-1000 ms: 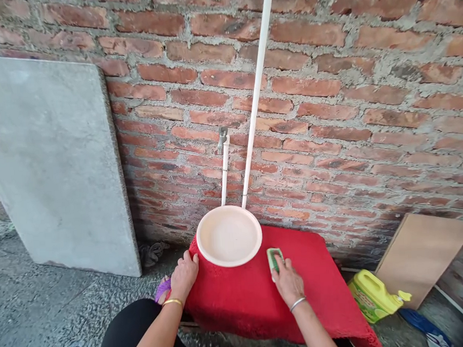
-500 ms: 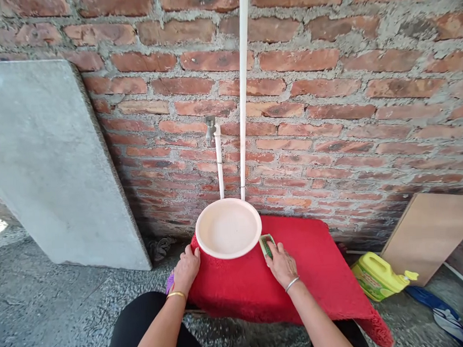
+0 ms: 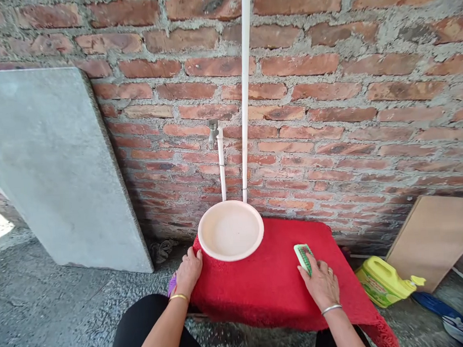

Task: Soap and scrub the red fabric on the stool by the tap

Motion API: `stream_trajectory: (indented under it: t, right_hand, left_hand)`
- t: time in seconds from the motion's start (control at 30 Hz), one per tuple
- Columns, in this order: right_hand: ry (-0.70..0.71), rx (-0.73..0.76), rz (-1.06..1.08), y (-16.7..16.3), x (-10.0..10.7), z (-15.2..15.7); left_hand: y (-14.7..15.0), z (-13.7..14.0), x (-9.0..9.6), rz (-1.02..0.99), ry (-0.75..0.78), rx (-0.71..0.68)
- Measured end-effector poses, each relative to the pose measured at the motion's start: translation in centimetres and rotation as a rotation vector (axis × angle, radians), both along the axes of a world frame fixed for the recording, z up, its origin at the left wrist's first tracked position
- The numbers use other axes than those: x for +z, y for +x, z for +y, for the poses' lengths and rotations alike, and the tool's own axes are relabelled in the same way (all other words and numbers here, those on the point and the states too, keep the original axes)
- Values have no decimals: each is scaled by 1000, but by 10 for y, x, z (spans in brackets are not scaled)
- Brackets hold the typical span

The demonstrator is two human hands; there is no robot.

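Note:
A red cloth (image 3: pixel 258 284) with a shaggy fringe is spread over a low surface before me. My right hand (image 3: pixel 322 284) grips a scrubbing brush (image 3: pixel 303 258), pale green with darker green and reddish bristle tufts, against the cloth right of centre. My left hand (image 3: pixel 189 272) clasps the cloth's left edge, just below a basin. Some fingers there are hidden. Beside its wrist shows a bit of something purple (image 3: pixel 172 286). The cream-coloured basin (image 3: pixel 232 257) stands upright on the cloth's back left part, touched by neither hand.
Behind the basin, white pipes (image 3: pixel 244 117) and a tap (image 3: pixel 212 133) run along the brick wall (image 3: pixel 299 65). A grey slab (image 3: pixel 64 169) leans at left. To the right are a yellow jug (image 3: pixel 387 279), a tan board (image 3: pixel 439 237) and blue footwear (image 3: pixel 441 308) on the floor.
My right hand has slid the brush rightward across the cloth, away from the basin. My left hand keeps its place at the cloth's left edge. The view has shifted slightly.

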State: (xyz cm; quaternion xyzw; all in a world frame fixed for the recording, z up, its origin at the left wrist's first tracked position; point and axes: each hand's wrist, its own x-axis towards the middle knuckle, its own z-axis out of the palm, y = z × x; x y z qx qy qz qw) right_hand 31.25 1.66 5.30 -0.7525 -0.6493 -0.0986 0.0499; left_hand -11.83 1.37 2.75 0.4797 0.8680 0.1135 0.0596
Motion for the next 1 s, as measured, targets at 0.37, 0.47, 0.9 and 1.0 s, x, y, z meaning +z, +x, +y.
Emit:
stream_trajectory:
  t: [0.37,0.47,0.9,1.0]
  right_hand:
    - [-32,9,194,-12,14,18]
    - [-20,135,248,-52,16,21]
    - [-35,148,161,-45,8,59]
    - [-13,-51,113,4,11,71]
  left_hand:
    - [-4,1,-7,-15,-22,-1]
    - [-7,0,-7,-17,-29,-8]
    - [-20,-1,-21,3,3,-159]
    - [-19,-2,-22,6,27,-162]
